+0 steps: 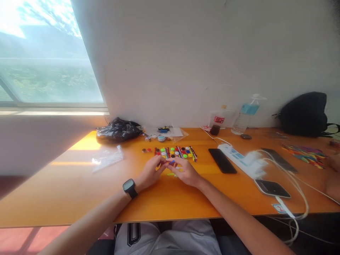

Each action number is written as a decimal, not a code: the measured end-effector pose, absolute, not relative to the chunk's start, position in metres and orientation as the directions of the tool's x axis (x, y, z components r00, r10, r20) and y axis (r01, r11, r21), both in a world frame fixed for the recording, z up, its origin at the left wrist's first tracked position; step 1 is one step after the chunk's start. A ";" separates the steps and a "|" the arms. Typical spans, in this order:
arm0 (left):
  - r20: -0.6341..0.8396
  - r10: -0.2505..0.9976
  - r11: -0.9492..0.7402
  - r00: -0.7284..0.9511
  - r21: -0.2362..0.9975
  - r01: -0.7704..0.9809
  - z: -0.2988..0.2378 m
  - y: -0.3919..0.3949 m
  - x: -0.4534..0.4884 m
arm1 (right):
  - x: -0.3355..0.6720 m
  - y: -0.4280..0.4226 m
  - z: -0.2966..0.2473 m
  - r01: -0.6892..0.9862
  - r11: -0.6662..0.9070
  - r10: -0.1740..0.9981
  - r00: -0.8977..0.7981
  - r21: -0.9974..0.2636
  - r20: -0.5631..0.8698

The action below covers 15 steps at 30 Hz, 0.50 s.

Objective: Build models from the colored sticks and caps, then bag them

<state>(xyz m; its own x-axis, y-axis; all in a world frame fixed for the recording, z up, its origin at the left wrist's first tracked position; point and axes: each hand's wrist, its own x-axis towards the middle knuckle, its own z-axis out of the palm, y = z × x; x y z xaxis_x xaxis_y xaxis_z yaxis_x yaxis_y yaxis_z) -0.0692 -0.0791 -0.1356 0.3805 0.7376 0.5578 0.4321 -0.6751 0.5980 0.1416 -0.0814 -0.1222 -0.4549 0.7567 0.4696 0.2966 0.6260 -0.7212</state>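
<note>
Both my hands meet over the middle of the orange table. My left hand, with a black watch on its wrist, and my right hand pinch a small blue piece between their fingertips. A yellow-green piece lies on the table under them. Just beyond lies a spread of coloured discs and sticks.
A black plastic bag and clear wrap lie to the left. Right of my hands are a black phone, a white power strip with cables, another phone, a water bottle, coloured sticks and another person's hand.
</note>
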 end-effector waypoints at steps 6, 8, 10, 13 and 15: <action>0.580 0.738 -0.674 0.345 0.605 0.425 -0.136 -0.081 -0.068 | 0.139 -0.080 -0.119 0.198 0.566 0.788 -0.414 -0.800 0.455; 0.592 0.728 -0.684 0.345 0.598 0.417 -0.139 -0.081 -0.067 | 0.139 -0.079 -0.119 0.165 0.561 0.785 -0.418 -0.811 0.457; 0.605 0.717 -0.696 0.346 0.589 0.412 -0.141 -0.080 -0.066 | 0.139 -0.077 -0.119 0.136 0.546 0.785 -0.427 -0.826 0.449; 0.613 0.709 -0.704 0.348 0.580 0.410 -0.140 -0.080 -0.065 | 0.140 -0.075 -0.120 0.085 0.491 0.797 -0.447 -0.867 0.407; 0.608 0.709 -0.705 0.357 0.589 0.396 -0.136 -0.083 -0.066 | 0.140 -0.075 -0.119 0.036 0.444 0.805 -0.454 -0.895 0.381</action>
